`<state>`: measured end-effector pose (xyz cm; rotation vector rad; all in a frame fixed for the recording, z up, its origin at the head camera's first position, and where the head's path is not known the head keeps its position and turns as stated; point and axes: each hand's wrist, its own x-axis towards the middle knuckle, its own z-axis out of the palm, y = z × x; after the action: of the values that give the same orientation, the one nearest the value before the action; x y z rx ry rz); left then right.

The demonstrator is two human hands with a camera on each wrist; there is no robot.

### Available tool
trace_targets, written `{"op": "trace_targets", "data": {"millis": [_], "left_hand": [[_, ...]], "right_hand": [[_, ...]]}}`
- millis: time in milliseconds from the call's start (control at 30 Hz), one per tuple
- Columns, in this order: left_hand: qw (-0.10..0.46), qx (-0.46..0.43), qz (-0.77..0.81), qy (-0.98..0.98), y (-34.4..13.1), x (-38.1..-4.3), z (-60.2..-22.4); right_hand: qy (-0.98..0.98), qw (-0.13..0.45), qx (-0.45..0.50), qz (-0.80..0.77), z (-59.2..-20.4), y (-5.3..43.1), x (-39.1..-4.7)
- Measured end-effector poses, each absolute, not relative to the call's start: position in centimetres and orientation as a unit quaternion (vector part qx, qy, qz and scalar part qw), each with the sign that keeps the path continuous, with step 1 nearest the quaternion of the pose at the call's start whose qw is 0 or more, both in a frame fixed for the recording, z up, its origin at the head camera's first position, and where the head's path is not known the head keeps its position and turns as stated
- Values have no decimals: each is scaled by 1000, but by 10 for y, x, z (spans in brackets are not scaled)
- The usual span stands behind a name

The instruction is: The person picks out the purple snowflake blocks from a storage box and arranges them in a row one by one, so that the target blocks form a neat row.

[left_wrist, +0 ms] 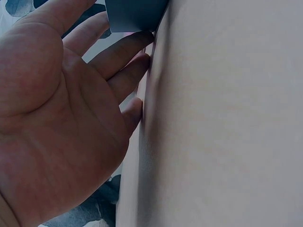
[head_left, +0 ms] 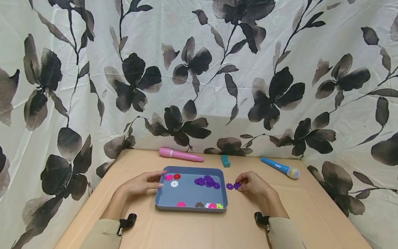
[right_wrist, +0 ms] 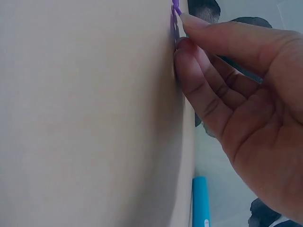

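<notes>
A blue-grey tray (head_left: 189,193) lies on the table, holding small notched plastic discs. My left hand (head_left: 141,183) touches its left rim with fingers fairly straight; in the left wrist view the hand (left_wrist: 71,104) is beside the tray's wall (left_wrist: 135,16). A cluster of purple discs (head_left: 208,181) sits at the tray's right. Just outside the right rim, my right hand (head_left: 253,183) pinches a purple disc (head_left: 237,186) between thumb and fingers. Another purple disc (head_left: 229,186) is beside it; whether they are joined I cannot tell. In the right wrist view, the fingers hide most of the purple.
Pink, red and white discs (head_left: 174,184) lie at the tray's left, others along its near wall. Behind it are a pink toy microphone (head_left: 181,155) and a teal block (head_left: 225,161). A blue toy microphone (head_left: 280,167) lies right. A floral curtain (head_left: 199,86) hangs behind.
</notes>
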<state>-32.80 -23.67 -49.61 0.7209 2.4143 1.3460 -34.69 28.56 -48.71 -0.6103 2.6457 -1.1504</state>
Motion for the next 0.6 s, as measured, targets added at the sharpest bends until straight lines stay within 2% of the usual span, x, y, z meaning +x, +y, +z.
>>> {"op": "trace_targets", "data": {"millis": [367, 600], "left_hand": [[142, 250, 466, 837, -237, -328, -497], [144, 246, 468, 836, -237, -329, -497]], "right_hand": [[897, 88, -211, -378, -489, 282, -346], [910, 24, -168, -378, -482, 276, -347]]}}
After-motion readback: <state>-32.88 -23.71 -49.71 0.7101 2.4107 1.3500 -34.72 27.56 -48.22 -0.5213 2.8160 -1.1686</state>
